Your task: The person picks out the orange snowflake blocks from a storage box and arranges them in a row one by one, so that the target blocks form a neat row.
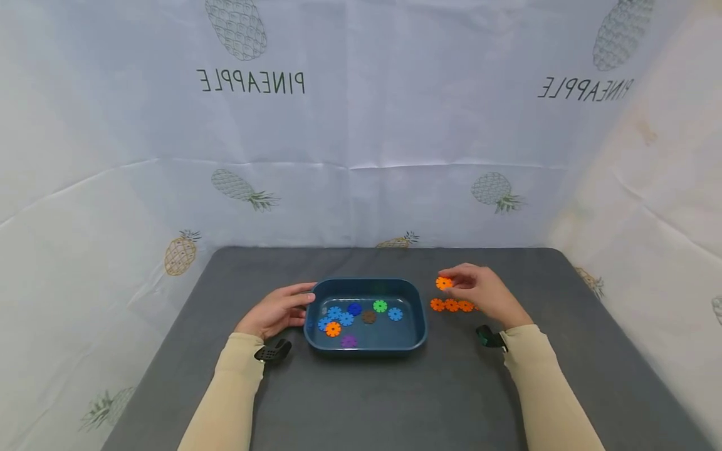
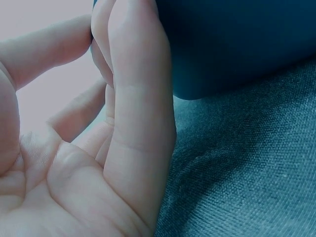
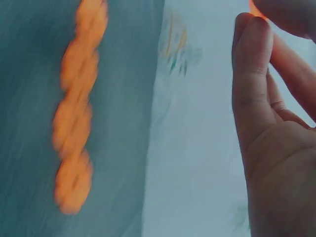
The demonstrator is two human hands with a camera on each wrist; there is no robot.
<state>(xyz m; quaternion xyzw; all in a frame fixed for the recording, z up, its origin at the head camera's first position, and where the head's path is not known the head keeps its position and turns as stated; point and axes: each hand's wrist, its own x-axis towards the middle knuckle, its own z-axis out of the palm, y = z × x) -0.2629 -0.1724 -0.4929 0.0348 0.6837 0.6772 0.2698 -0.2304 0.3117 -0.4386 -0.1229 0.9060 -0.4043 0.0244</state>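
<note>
My left hand [image 1: 276,311] holds the left end of a dark blue tray [image 1: 366,352], fingers bent against its wall. The left wrist view shows those fingers [image 2: 140,98] beside the tray's outer side [image 2: 237,44]. Inside lie notched plastic discs: several light blue ones, a dark blue, a brown, a green [image 1: 380,305], a purple [image 1: 349,341] and an orange one [image 1: 333,329]. Right of the tray, my right hand [image 1: 479,291] pinches an orange disc [image 1: 444,283] between thumb and fingertips, above a row of orange discs [image 1: 451,305]. In the right wrist view, the held disc is mostly hidden.
A dark grey table [image 1: 361,401] lies under everything. A pale pineapple-print cloth [image 1: 350,125] hangs behind it and at both sides. The orange row [image 3: 74,123], blurred in the right wrist view, runs close beneath my right hand. Dark bands [image 1: 273,351] sit on both wrists.
</note>
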